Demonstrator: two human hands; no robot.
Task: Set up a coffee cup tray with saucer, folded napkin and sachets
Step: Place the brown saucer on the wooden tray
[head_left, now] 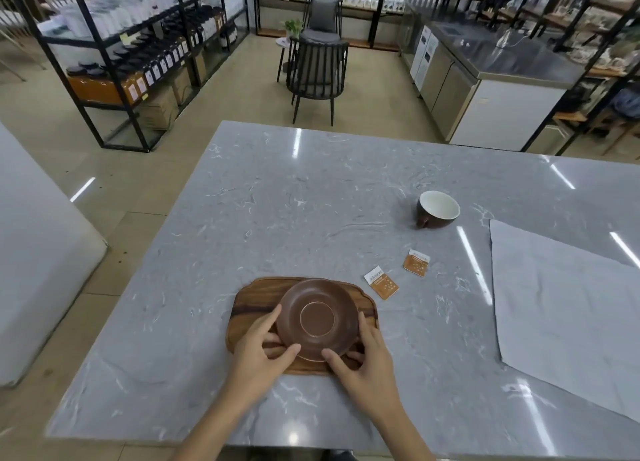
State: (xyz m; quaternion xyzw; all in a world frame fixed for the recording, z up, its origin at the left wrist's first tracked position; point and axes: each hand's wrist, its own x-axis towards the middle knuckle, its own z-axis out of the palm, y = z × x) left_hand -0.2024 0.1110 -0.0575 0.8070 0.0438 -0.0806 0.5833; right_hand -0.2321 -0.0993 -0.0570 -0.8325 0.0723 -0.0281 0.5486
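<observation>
A brown saucer (317, 317) sits over the wooden tray (249, 308) near the table's front. My left hand (258, 351) grips the saucer's left and near rim; my right hand (367, 360) grips its right and near rim. Two orange sachets lie on the table to the right of the tray, one (381, 282) close by and one (416, 263) further right. A dark brown cup (437, 210) with a white inside stands tilted further back. A large pale grey napkin (561, 318) lies unfolded and flat at the right.
The grey marble table (311, 201) stretches far beyond the tray. Behind it stand two dark chairs (318, 69), black shelving with bottles (145, 59) at the left and a steel counter (491, 66) at the right.
</observation>
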